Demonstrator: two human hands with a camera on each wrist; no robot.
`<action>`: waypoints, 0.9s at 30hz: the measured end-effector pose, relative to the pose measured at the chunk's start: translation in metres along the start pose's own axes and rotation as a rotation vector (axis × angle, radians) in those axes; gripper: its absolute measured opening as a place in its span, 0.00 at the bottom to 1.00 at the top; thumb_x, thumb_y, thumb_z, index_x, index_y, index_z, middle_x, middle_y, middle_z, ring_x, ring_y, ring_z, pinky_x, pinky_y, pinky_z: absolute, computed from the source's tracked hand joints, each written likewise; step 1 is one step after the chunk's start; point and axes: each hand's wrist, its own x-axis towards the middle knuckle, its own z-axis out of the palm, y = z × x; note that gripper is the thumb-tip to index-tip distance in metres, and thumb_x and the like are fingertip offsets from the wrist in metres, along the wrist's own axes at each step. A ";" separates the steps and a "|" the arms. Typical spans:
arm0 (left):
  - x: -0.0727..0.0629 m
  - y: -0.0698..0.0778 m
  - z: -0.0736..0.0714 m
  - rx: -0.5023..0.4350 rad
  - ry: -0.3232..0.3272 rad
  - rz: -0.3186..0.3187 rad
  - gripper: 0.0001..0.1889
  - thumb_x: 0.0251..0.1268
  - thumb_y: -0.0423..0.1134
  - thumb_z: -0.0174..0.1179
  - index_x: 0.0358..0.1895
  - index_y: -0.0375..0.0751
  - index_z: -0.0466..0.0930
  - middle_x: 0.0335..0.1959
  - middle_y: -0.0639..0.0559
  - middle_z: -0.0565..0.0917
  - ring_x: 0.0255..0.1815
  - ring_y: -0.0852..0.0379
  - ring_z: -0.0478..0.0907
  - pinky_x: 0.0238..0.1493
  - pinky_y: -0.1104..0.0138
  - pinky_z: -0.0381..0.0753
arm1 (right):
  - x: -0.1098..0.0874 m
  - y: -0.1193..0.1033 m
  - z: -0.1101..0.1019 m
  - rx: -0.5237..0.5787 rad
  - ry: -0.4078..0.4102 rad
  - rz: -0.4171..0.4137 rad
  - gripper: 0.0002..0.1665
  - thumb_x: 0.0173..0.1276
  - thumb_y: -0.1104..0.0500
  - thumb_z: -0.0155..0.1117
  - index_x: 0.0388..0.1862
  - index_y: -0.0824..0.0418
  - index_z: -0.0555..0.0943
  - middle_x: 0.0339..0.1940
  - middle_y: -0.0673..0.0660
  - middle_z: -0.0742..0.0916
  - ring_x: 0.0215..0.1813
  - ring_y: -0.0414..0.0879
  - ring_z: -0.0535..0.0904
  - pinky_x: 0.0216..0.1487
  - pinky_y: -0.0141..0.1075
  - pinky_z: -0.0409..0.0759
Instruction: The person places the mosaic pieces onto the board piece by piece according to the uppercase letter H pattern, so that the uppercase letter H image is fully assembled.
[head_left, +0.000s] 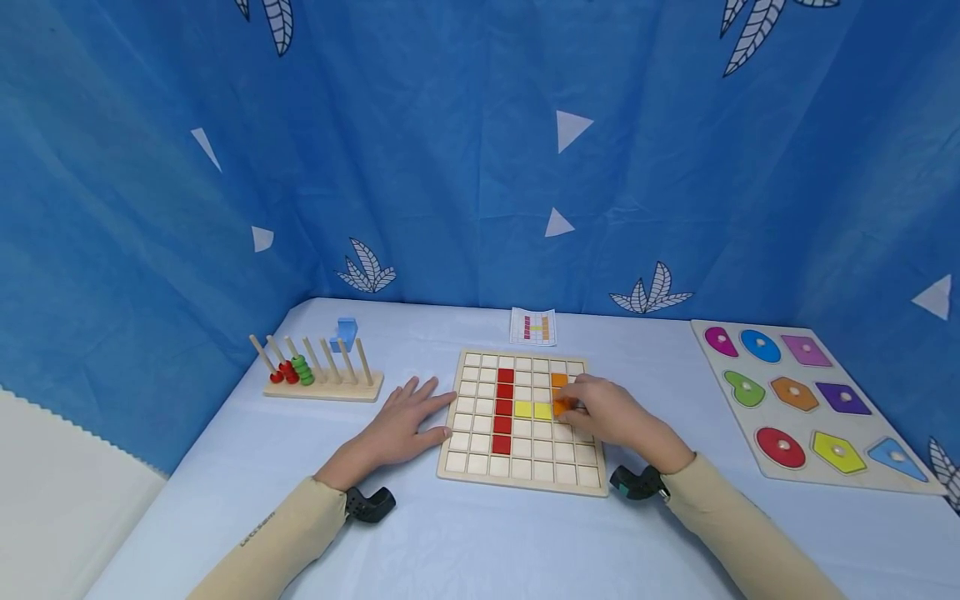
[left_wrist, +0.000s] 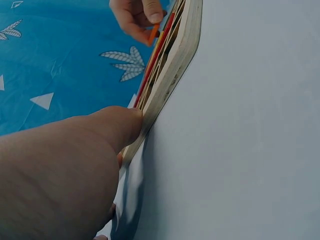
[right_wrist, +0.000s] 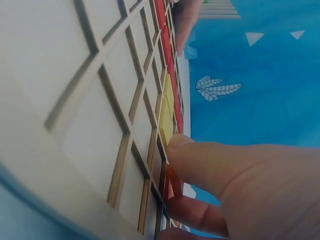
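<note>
A wooden grid board (head_left: 525, 477) lies in front of me, with a column of red square tiles (head_left: 503, 407) and two yellow tiles (head_left: 533, 409) in its cells. Right of the yellow ones, my right hand (head_left: 609, 411) pinches an orange square tile (right_wrist: 175, 182) between thumb and finger, low over the board. Another orange tile (head_left: 559, 380) sits farther up that column; the hand partly hides the cells there. My left hand (head_left: 405, 425) lies palm down with spread fingers at the board's left side, its thumb (left_wrist: 122, 125) against the edge in the left wrist view.
Behind the board lies a small pattern card (head_left: 533, 327). At the left stands a peg stacker (head_left: 322, 388) with red and green beads, a blue object (head_left: 345, 333) behind it. A shape puzzle board (head_left: 817, 408) lies at the right.
</note>
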 end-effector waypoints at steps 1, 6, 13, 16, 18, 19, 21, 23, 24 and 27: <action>0.000 0.000 0.000 0.001 0.000 0.000 0.31 0.73 0.53 0.59 0.76 0.52 0.69 0.82 0.38 0.58 0.84 0.30 0.45 0.80 0.34 0.45 | 0.000 0.000 0.000 0.000 0.000 -0.001 0.19 0.66 0.55 0.74 0.54 0.59 0.88 0.40 0.51 0.86 0.35 0.40 0.72 0.35 0.30 0.73; 0.000 0.000 0.001 0.004 0.002 -0.004 0.31 0.73 0.54 0.59 0.76 0.52 0.69 0.82 0.38 0.58 0.84 0.31 0.45 0.80 0.34 0.45 | -0.001 0.001 0.001 0.015 0.001 -0.007 0.18 0.66 0.56 0.74 0.54 0.60 0.88 0.37 0.50 0.84 0.33 0.40 0.71 0.31 0.29 0.70; -0.001 0.000 0.002 0.006 0.007 0.002 0.31 0.72 0.53 0.60 0.76 0.52 0.69 0.82 0.37 0.59 0.84 0.30 0.46 0.79 0.33 0.47 | -0.002 0.002 0.004 0.028 0.011 -0.014 0.17 0.65 0.58 0.74 0.52 0.60 0.89 0.35 0.50 0.83 0.32 0.39 0.70 0.30 0.28 0.70; -0.001 0.000 0.002 0.007 0.006 0.001 0.31 0.72 0.53 0.60 0.76 0.52 0.69 0.82 0.37 0.59 0.84 0.30 0.46 0.79 0.33 0.46 | -0.002 0.002 0.004 0.034 0.017 -0.020 0.17 0.65 0.59 0.74 0.52 0.61 0.89 0.35 0.50 0.83 0.32 0.39 0.70 0.30 0.28 0.70; -0.001 0.000 0.001 0.007 -0.002 -0.007 0.31 0.72 0.54 0.60 0.76 0.53 0.68 0.82 0.38 0.58 0.84 0.31 0.45 0.80 0.34 0.45 | -0.002 0.003 0.005 0.040 0.021 -0.024 0.17 0.65 0.59 0.74 0.52 0.61 0.89 0.35 0.50 0.83 0.32 0.39 0.70 0.29 0.28 0.69; -0.001 0.000 0.001 0.008 -0.005 -0.010 0.31 0.72 0.54 0.59 0.77 0.53 0.68 0.82 0.39 0.58 0.85 0.32 0.45 0.80 0.34 0.45 | -0.002 0.003 0.005 0.042 0.022 -0.024 0.17 0.64 0.59 0.74 0.52 0.61 0.89 0.35 0.50 0.83 0.32 0.39 0.70 0.29 0.29 0.69; -0.001 0.000 0.001 0.006 -0.005 -0.007 0.31 0.73 0.54 0.59 0.77 0.53 0.68 0.82 0.39 0.58 0.85 0.32 0.44 0.80 0.34 0.45 | -0.002 0.004 0.005 0.044 0.024 -0.025 0.17 0.64 0.59 0.74 0.52 0.61 0.89 0.34 0.50 0.83 0.32 0.39 0.70 0.29 0.29 0.69; -0.001 0.000 0.001 0.004 -0.003 -0.006 0.31 0.73 0.54 0.59 0.77 0.53 0.68 0.82 0.39 0.58 0.85 0.32 0.44 0.80 0.34 0.45 | -0.002 0.004 0.005 0.046 0.023 -0.024 0.17 0.64 0.59 0.74 0.52 0.61 0.89 0.34 0.50 0.83 0.32 0.39 0.70 0.29 0.29 0.69; -0.001 0.000 0.002 0.003 -0.001 -0.004 0.31 0.73 0.53 0.59 0.76 0.53 0.68 0.82 0.38 0.58 0.85 0.31 0.45 0.80 0.34 0.45 | -0.002 0.004 0.005 0.047 0.023 -0.022 0.17 0.64 0.59 0.74 0.52 0.61 0.89 0.34 0.50 0.83 0.32 0.39 0.70 0.29 0.29 0.69; 0.000 -0.001 0.002 0.001 0.002 0.000 0.31 0.73 0.53 0.59 0.76 0.52 0.69 0.82 0.38 0.59 0.84 0.31 0.45 0.80 0.34 0.45 | -0.002 0.005 0.006 0.045 0.024 -0.029 0.17 0.64 0.59 0.74 0.52 0.60 0.89 0.35 0.50 0.83 0.32 0.39 0.70 0.29 0.29 0.69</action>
